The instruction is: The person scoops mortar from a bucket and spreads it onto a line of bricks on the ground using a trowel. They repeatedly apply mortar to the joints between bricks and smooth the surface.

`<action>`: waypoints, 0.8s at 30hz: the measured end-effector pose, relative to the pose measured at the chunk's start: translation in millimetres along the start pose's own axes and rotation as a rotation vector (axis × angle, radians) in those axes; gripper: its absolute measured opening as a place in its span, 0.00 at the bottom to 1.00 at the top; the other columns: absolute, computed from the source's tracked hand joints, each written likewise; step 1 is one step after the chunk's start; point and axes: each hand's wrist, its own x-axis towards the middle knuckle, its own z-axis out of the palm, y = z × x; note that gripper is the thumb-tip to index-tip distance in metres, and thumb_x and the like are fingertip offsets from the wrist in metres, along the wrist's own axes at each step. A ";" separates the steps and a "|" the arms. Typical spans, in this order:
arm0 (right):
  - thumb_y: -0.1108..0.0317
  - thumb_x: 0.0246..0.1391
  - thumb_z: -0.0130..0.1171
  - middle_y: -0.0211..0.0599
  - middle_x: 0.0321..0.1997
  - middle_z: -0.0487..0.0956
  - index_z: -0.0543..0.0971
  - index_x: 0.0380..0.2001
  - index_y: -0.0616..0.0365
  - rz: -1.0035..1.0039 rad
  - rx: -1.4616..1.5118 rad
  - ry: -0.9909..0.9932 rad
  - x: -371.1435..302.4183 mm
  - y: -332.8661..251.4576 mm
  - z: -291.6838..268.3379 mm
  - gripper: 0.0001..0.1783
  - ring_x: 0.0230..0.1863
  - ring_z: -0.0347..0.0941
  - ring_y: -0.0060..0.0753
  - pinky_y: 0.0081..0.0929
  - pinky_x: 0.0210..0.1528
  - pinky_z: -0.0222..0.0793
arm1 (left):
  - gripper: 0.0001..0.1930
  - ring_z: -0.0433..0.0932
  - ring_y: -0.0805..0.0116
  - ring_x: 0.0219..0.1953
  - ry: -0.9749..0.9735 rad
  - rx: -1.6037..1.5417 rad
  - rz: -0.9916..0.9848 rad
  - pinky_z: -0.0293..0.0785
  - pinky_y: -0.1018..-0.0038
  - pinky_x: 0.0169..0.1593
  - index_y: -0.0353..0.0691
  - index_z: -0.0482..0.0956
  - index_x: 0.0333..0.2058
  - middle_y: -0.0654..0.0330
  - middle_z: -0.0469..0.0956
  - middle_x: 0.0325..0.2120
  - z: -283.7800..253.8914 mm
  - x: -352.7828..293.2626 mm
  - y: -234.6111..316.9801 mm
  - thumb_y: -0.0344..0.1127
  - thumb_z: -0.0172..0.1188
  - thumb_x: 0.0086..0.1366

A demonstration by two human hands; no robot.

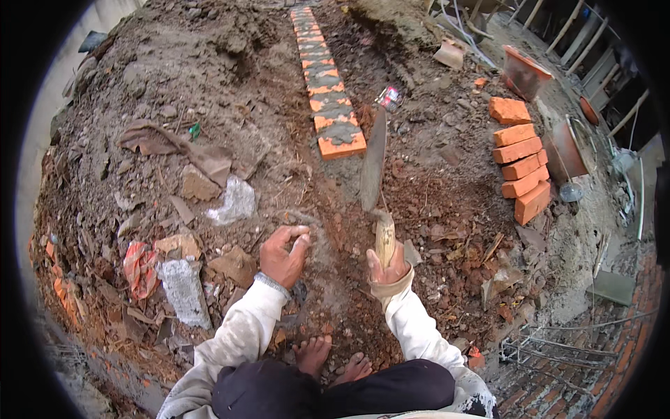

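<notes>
My right hand (389, 269) is wrapped round the wooden handle of a trowel (374, 164). Its long grey blade points away from me, seen nearly edge-on. My left hand (285, 255) hovers over the soil with curled fingers, the thumb close to the forefinger; anything between them is too small to make out. Beyond both hands, a row of orange bricks (342, 147) runs straight away from me. Patches of wet grey mortar (338, 133) cover their tops. The near end of the row lies just left of the blade.
Loose orange bricks (519, 151) are lined up at the right, beside tilted buckets (564, 150). A brown cloth (178, 150), a crumpled clear plastic piece (234, 201) and a grey block (183, 293) lie on the left. Bent metal rods (558, 349) stick out at the lower right.
</notes>
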 end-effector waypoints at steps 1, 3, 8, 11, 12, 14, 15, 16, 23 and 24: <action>0.56 0.53 0.53 0.47 0.26 0.74 0.66 0.41 0.61 -0.143 0.068 0.127 -0.2 6.4 5.3 0.21 0.21 0.73 0.36 0.29 0.22 0.67 | 0.07 0.78 0.62 0.34 -0.021 -0.024 -0.084 0.73 0.72 0.39 0.36 0.79 0.32 0.55 0.78 0.29 3.4 -5.9 -4.5 0.30 0.57 0.55; 0.52 0.53 0.52 0.49 0.31 0.75 0.66 0.43 0.61 -0.146 0.175 -0.020 -5.5 61.1 8.8 0.24 0.29 0.74 0.41 0.31 0.31 0.68 | 0.07 0.78 0.62 0.34 -0.032 -0.124 -0.081 0.72 0.73 0.39 0.36 0.79 0.32 0.55 0.78 0.29 15.4 1.7 21.9 0.30 0.57 0.55; 0.47 0.51 0.52 0.51 0.39 0.76 0.66 0.46 0.58 0.443 -0.649 -0.729 -43.4 136.3 36.8 0.28 0.44 0.72 0.51 0.36 0.47 0.65 | 0.07 0.78 0.62 0.32 -0.021 -0.103 0.039 0.72 0.73 0.39 0.36 0.79 0.32 0.55 0.78 0.28 16.8 6.4 20.0 0.29 0.57 0.56; 0.50 0.50 0.56 0.47 0.33 0.76 0.65 0.47 0.58 0.429 -0.190 -0.400 -23.5 55.3 6.3 0.28 0.34 0.74 0.48 0.33 0.38 0.68 | 0.07 0.78 0.64 0.33 -0.044 -0.047 0.004 0.71 0.75 0.39 0.36 0.79 0.33 0.55 0.78 0.28 1.9 13.6 27.8 0.29 0.56 0.56; 0.51 0.50 0.57 0.44 0.30 0.76 0.65 0.47 0.58 0.356 -0.056 -0.332 -25.5 57.1 4.8 0.28 0.32 0.73 0.44 0.32 0.36 0.68 | 0.07 0.78 0.66 0.33 -0.025 -0.088 -0.026 0.71 0.76 0.39 0.35 0.79 0.33 0.56 0.78 0.29 1.7 14.7 20.3 0.30 0.57 0.56; 0.52 0.50 0.59 0.39 0.28 0.75 0.65 0.45 0.59 0.246 0.112 -0.251 -20.4 46.7 10.2 0.27 0.29 0.72 0.36 0.30 0.33 0.68 | 0.08 0.78 0.69 0.32 -0.001 -0.142 -0.120 0.71 0.77 0.39 0.35 0.79 0.34 0.57 0.79 0.29 0.1 10.0 -4.5 0.30 0.57 0.56; 0.53 0.49 0.60 0.37 0.27 0.74 0.65 0.45 0.60 0.202 0.146 -0.229 -5.9 22.1 2.8 0.27 0.28 0.71 0.33 0.30 0.32 0.68 | 0.08 0.77 0.71 0.32 -0.003 -0.166 -0.170 0.71 0.77 0.38 0.35 0.79 0.34 0.58 0.79 0.29 -2.3 10.4 -8.7 0.30 0.57 0.56; 0.53 0.49 0.60 0.35 0.27 0.73 0.65 0.44 0.61 0.176 0.128 -0.153 3.6 15.8 -0.6 0.27 0.26 0.70 0.29 0.28 0.31 0.67 | 0.08 0.77 0.72 0.32 -0.013 -0.198 -0.226 0.72 0.77 0.38 0.35 0.79 0.34 0.58 0.79 0.29 -0.7 6.4 -12.3 0.30 0.57 0.56; 0.58 0.50 0.60 0.33 0.26 0.70 0.60 0.47 0.62 -0.303 0.812 0.181 65.3 -103.7 -27.0 0.28 0.25 0.70 0.25 0.26 0.30 0.72 | 0.08 0.77 0.73 0.30 0.016 -0.095 -0.202 0.71 0.78 0.37 0.36 0.79 0.35 0.59 0.79 0.28 -18.9 -3.0 -18.8 0.30 0.57 0.57; 0.58 0.50 0.61 0.34 0.27 0.71 0.62 0.44 0.62 -0.369 0.893 0.254 64.2 -101.5 -16.7 0.26 0.25 0.70 0.27 0.29 0.31 0.73 | 0.08 0.77 0.72 0.30 0.008 -0.061 -0.210 0.72 0.78 0.37 0.36 0.79 0.35 0.58 0.79 0.28 -24.3 -4.3 -18.6 0.30 0.57 0.57</action>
